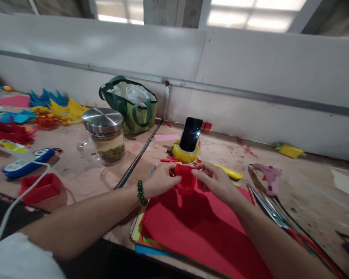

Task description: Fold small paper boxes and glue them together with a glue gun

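Note:
A small folded red paper box (187,182) is held up between my two hands, above a stack of coloured sheets. My left hand (163,180), with a green bead bracelet (141,192) at the wrist, pinches its left side. On the opposite side, my right hand (212,179) grips the paper with thumb and fingers. Directly below lies the top red sheet (197,228), with yellow, orange and blue sheets showing at the stack's left edge. Part of the box is covered by my fingers.
A phone (191,135) leans in a yellow tape roll (185,154). To the right lie a yellow cutter (231,172), a pink glue gun (269,176) and scissors (272,211). At left are a glass tea mug (110,145), a power strip (29,163) and another red box (40,186).

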Tool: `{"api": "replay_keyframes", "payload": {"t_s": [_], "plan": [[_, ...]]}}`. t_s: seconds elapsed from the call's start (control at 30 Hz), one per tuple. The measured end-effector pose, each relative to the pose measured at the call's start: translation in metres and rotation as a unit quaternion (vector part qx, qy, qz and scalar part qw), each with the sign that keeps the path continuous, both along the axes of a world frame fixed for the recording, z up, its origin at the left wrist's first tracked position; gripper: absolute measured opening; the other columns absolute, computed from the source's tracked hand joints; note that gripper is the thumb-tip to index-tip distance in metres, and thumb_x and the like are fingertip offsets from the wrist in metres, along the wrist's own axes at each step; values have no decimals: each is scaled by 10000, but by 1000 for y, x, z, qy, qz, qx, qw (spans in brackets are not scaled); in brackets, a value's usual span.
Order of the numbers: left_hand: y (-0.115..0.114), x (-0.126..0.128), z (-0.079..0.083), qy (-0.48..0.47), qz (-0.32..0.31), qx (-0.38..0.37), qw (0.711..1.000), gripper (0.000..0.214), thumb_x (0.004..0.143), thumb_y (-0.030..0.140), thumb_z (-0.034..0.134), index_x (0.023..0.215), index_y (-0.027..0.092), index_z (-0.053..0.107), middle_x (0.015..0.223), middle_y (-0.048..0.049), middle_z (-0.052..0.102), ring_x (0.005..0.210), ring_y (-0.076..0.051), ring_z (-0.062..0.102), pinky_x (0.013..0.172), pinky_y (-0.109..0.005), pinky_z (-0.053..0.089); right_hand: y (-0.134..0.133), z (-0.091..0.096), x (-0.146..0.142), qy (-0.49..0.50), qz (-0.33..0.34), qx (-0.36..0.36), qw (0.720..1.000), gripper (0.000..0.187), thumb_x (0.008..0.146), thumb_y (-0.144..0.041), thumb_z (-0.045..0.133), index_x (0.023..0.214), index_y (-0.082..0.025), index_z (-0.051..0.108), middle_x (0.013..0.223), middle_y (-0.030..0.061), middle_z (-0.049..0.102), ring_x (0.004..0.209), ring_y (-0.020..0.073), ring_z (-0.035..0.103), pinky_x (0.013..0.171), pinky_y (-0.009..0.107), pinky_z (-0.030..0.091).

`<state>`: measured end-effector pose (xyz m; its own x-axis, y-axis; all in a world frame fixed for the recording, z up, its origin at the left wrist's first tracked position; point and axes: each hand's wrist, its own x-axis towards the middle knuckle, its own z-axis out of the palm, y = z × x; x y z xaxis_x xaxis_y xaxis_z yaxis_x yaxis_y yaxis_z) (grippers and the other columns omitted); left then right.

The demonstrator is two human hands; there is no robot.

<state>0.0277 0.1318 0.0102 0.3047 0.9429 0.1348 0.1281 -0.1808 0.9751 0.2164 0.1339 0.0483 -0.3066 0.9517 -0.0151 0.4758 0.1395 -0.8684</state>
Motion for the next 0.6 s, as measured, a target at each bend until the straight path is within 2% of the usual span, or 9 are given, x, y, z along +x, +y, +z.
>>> {"api": "replay_keyframes", "payload": {"t_s": [0.1,0.17,0.27,0.43,0.53,0.6], "plan": [[-2,1,-1,15,7,53,998,233,662,134,567,869,110,671,828,-41,692,819,-185,628,752,-261,498,-2,-7,-4,-28,39,4,999,136,728,-279,588,807,-177,631,616,-26,585,512,113,510,451,218,366],[-3,2,-2,40,12,81,996,195,653,120,547,814,120,657,774,-24,668,792,-178,612,745,-257,487,-1,-13,-5,-15,35,8,999,153,667,-203,543,783,-185,641,596,-40,566,496,104,475,441,211,331],[-4,2,-3,56,11,77,995,194,630,110,531,792,126,635,759,-12,648,739,-157,580,696,-237,470,3,-15,-4,21,10,-12,1000,144,639,-221,521,731,-189,628,506,-60,494,441,92,415,421,209,284],[-2,4,-4,36,-6,45,998,162,640,124,528,778,132,613,745,-6,639,724,-150,578,684,-232,467,8,-11,-1,50,-1,-62,997,152,645,-297,560,746,-189,594,473,-67,492,386,87,416,391,203,303],[-3,5,-5,38,-3,50,998,202,637,108,517,812,134,614,777,-8,645,710,-142,565,667,-231,452,8,-13,0,37,-1,-56,998,160,633,-276,551,754,-185,600,464,-69,488,383,87,412,388,202,298],[-5,6,-4,49,6,60,997,195,618,96,518,789,138,602,752,1,621,689,-135,535,642,-227,424,7,-15,0,9,9,-25,1000,145,631,-246,537,741,-183,606,468,-68,480,403,85,400,398,201,279]]}}
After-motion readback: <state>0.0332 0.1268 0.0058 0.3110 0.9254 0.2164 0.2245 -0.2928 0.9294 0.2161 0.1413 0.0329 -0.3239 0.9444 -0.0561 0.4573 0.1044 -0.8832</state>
